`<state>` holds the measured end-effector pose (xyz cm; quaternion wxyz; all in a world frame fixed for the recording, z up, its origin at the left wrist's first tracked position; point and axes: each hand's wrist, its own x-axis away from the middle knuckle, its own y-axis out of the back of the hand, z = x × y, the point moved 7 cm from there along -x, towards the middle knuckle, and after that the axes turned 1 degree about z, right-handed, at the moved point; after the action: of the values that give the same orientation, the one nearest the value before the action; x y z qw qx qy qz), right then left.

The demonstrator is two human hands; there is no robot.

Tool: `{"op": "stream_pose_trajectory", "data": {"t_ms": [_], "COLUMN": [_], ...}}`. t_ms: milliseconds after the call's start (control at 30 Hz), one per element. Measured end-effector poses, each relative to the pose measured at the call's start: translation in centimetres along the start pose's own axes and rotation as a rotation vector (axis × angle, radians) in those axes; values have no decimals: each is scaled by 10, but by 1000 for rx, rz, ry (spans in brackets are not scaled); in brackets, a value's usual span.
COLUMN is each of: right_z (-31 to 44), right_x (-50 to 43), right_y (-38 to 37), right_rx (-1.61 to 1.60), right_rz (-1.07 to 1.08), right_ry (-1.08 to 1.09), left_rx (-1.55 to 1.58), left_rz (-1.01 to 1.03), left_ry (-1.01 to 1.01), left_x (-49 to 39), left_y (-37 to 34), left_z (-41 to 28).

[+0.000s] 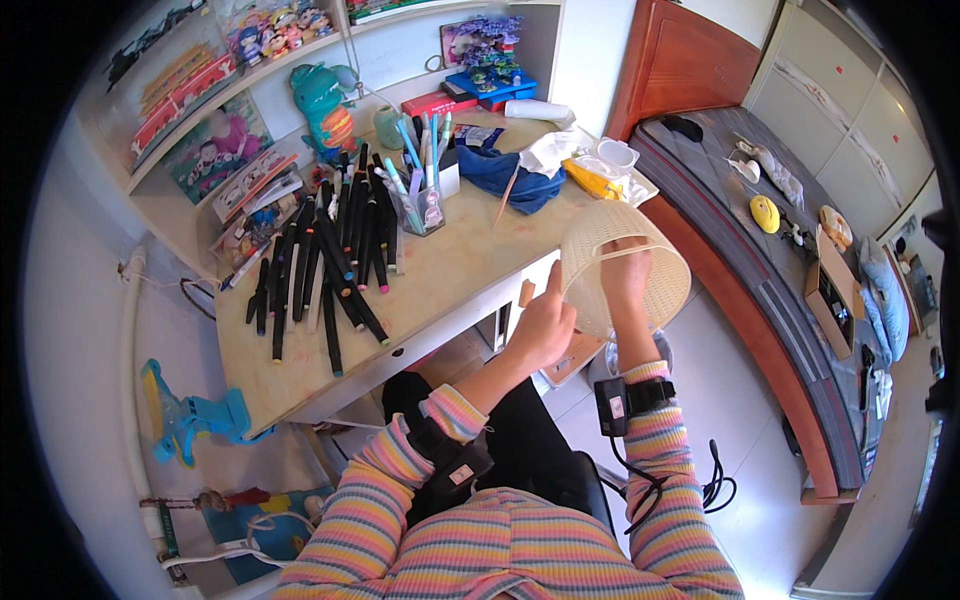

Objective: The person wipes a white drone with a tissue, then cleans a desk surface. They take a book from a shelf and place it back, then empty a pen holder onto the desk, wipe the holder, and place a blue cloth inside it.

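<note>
A cream perforated plastic basket [592, 225] is held off the floor beyond the desk's right front edge, tilted so its mouth faces me. My left hand [541, 330] grips its left rim, with the index finger stretched up along the outside. Inside the mouth is my right hand [627, 277]; the upper rim partly covers its fingers, so what they hold cannot be told. To the left, many black-barrelled markers [330, 240] lie heaped on the desk [450, 270]. A clear pen holder [420, 214] with pens and pale markers stands beside them.
Behind the basket, blue cloth [517, 180], white tissue [555, 150] and a yellow packet [596, 178] lie on the desk. A bag-lined bin [604, 364] stands beneath the basket. A bed [720, 195] runs along the right. A blue clamp-like stand [202, 416] is at the desk's left edge.
</note>
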<state>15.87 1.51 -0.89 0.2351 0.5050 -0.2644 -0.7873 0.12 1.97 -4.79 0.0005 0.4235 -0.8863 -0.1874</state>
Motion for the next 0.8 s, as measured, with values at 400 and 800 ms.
{"op": "stream_pose_trajectory", "data": {"t_ms": [400, 800], "right_z": [4, -1], "right_x": [36, 15], "right_y": [-26, -32], "right_rx": [416, -547], "right_rz": [401, 347], "right_ry": [200, -438], "left_rx": [-14, -20], "left_rz": [-17, -6], "left_ry": [54, -21], "left_x": [-7, -2], "left_y": [18, 8], "left_z": [20, 2]}}
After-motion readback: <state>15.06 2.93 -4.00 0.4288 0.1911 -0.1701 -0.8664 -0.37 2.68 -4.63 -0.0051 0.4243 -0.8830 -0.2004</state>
